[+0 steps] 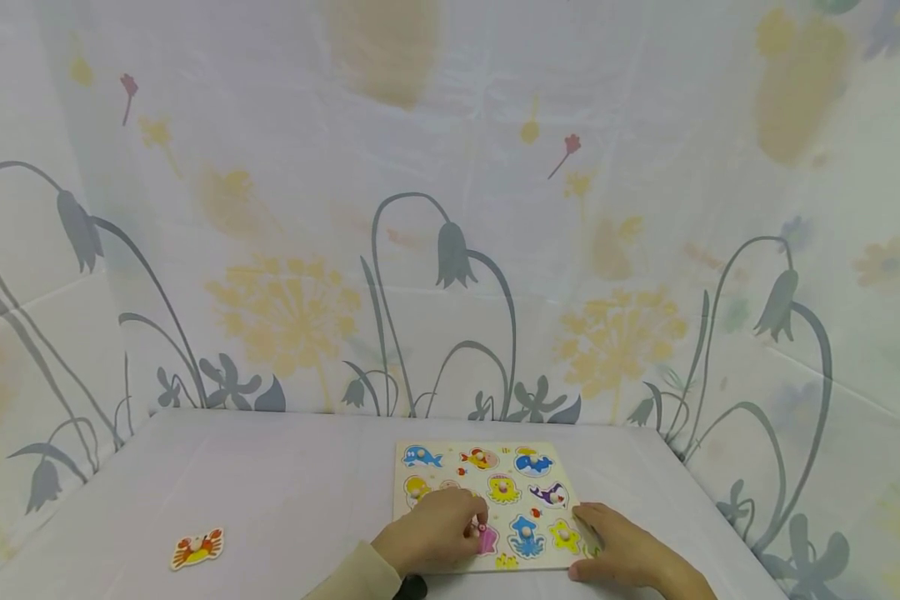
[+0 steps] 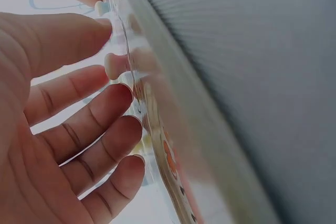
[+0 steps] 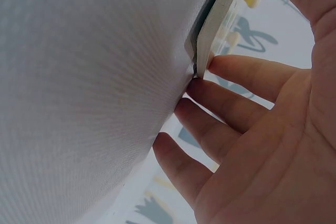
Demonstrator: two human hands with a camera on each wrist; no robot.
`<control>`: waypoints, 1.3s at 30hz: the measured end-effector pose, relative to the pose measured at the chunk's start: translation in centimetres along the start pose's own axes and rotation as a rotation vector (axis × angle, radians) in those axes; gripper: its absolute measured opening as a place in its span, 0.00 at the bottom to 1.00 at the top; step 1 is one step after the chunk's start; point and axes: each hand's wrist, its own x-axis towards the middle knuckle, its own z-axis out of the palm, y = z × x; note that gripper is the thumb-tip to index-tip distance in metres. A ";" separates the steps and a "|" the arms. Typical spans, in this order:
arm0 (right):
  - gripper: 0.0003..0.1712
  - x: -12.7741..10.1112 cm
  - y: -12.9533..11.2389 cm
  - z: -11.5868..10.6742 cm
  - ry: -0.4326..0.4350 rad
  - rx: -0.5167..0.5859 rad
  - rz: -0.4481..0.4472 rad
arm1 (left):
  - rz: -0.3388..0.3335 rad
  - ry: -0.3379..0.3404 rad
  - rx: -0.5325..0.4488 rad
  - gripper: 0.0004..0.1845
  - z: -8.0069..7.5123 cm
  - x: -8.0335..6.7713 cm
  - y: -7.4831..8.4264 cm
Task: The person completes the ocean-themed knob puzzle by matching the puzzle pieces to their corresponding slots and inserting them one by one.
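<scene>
While both hands are working at one board:
Left hand [image 1: 433, 528]: fingers curling, pinching one pink knobbed wooden piece [image 1: 486, 540].
Right hand [image 1: 621, 550]: lying open, steadying the one wooden sea-animal peg puzzle board [image 1: 457, 454].
Loose: one orange crab piece [image 1: 197, 547] sitting well apart.

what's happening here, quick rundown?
A person is working on a wooden peg puzzle board of sea animals, lying flat on a white-covered table. The left hand rests on the board's near left part, fingertips at the knob of a pink piece. The right hand lies with straight fingers against the board's near right corner. Most pieces sit in their slots. One crab piece lies apart on the table, far to the left of the board.
</scene>
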 end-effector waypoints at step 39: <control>0.53 0.0 0.0 0.6 -0.015 0.084 0.154 | 0.035 0.056 0.150 0.16 -4.9 -10.7 -6.8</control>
